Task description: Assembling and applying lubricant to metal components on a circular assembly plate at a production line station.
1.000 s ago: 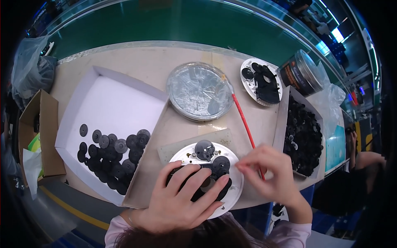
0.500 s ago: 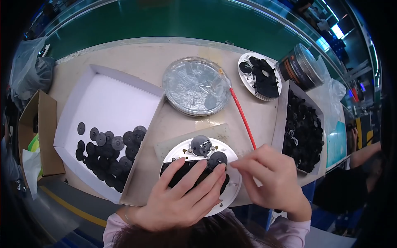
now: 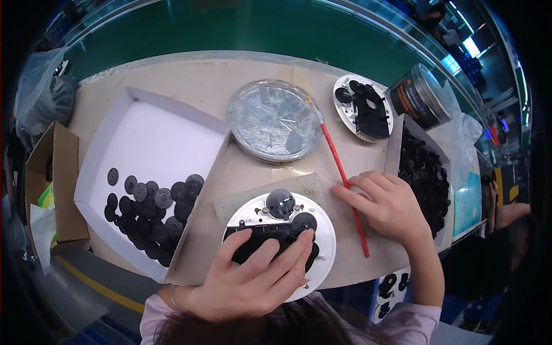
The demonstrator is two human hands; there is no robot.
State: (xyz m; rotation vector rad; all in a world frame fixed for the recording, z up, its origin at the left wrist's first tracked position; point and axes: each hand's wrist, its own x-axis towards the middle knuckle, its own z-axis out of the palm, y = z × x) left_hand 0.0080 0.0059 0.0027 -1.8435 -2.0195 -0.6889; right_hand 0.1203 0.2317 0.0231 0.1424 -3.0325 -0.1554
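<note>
Setting: pale tan surface (image 3: pixel 259 172) with a green belt running along its far side.
Left hand (image 3: pixel 253 282): lies palm down over the near half of a white round plate (image 3: pixel 325 230), fingers spread and pressing on a black flat part (image 3: pixel 259 236) mounted across the plate; the grip is a flat press, not a closed fist.
Plate details: a dark grey cam-shaped piece (image 3: pixel 280 203) sits at its far edge, and a black toothed gear (image 3: pixel 303 221) is just at the left fingertips.
Right hand (image 3: pixel 391 207): rests to the right of the plate, fingers loosely curled and pointing left, over a red stick (image 3: pixel 342 178) that lies on the surface; whether its grip closes on the stick cannot be told.
Under the plate: a thin greyish mat (image 3: pixel 310 185) shows at the far right corner.
Far centre: a round clear lid or dish (image 3: pixel 275 119) with crinkled foil look, touching the far end of the red stick.
Far right: a second white round plate (image 3: pixel 345 109) carrying black parts, and a dark cylindrical can (image 3: pixel 417 95) beside it.
Right: an open tray (image 3: pixel 394 152) heaped with black gears.
Left: a white shallow box (image 3: pixel 144 138) with black discs (image 3: pixel 152 210) gathered in its near corner.
Far left edge: a brown cardboard box (image 3: pixel 60 190) and a clear plastic bag (image 3: pixel 37 95).
</note>
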